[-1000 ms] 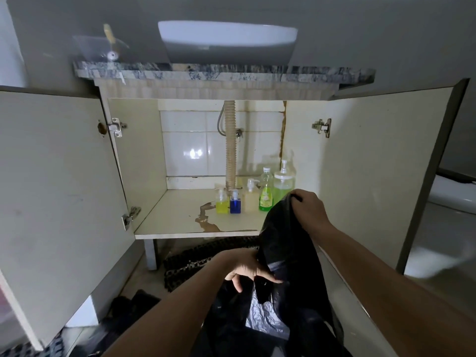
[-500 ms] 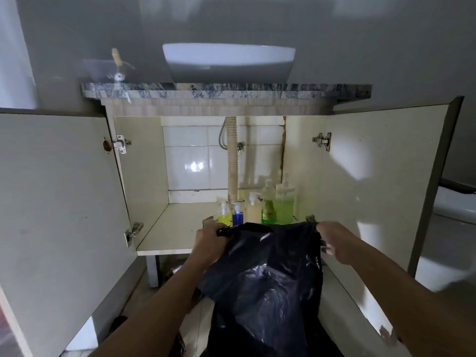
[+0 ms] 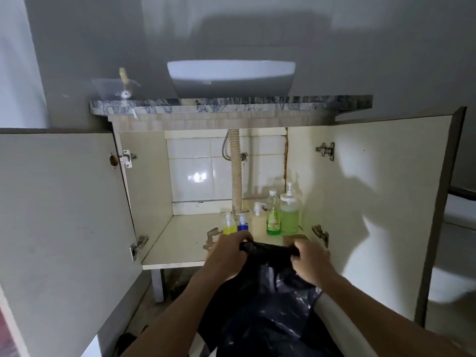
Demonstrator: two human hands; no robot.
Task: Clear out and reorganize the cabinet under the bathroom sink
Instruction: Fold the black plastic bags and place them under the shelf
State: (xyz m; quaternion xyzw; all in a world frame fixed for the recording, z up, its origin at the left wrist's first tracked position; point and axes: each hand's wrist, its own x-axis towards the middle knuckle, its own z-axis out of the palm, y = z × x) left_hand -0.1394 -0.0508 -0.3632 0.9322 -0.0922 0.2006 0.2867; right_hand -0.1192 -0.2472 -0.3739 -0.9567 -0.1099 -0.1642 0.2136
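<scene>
Left hand (image 3: 229, 251) and right hand (image 3: 310, 258) grip black bag (image 3: 268, 313) rim, lower centre; thin plastic may tear, or knock bottles (image 3: 273, 217).

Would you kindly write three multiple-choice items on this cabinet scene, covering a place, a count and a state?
1. Where do the bottles stand on the cabinet shelf?
A. back right
B. front left
C. on the countertop

2. How many bottles are there?
A. two
B. five
C. eight

3. The cabinet doors are:
A. both shut
B. one open
C. both open

Answers: 1 A, the bottles cluster right of the drain pipe. 2 B, five show. 3 C, the left door and right door swing wide.
</scene>
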